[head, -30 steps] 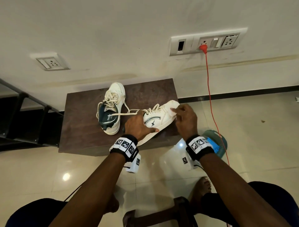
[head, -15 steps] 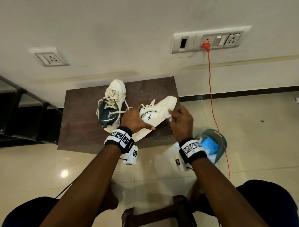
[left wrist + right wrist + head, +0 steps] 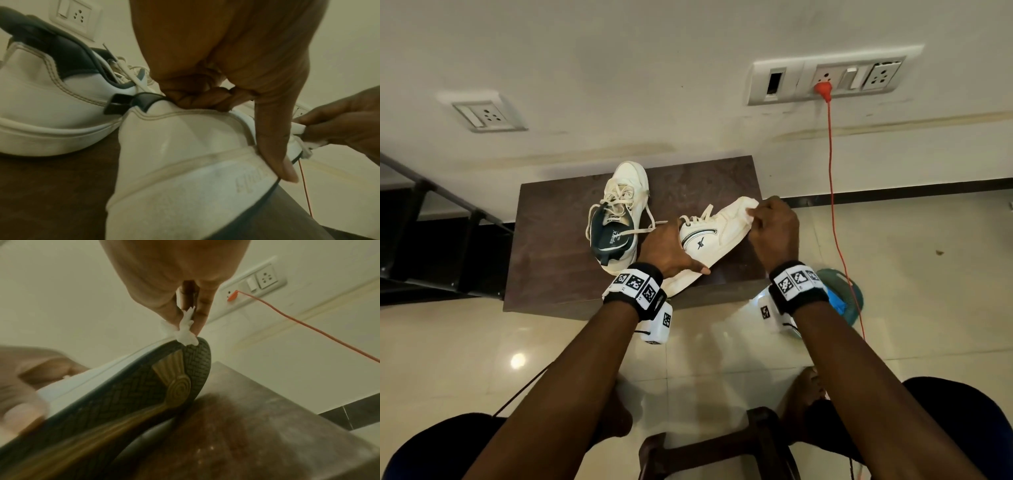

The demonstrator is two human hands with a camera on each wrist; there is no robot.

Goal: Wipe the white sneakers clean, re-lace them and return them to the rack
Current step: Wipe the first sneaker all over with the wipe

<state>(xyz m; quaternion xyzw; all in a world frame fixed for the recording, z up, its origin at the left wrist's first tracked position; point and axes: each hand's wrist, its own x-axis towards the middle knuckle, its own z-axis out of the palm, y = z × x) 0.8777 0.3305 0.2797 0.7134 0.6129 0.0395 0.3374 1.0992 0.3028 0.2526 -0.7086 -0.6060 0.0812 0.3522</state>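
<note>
A low dark brown table [image 3: 571, 274] stands against a pale wall, and on it one white sneaker [image 3: 619, 205] sits upright. The left hand [image 3: 667, 248] grips the heel of the second sneaker [image 3: 715, 236], which is tilted on its side with its heel over the table's front edge. The right hand [image 3: 774, 233] pinches a small white wipe [image 3: 186, 332] against this sneaker's toe.

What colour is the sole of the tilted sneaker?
Dark sole with tan-gold tread, clearest in the right wrist view.
</note>
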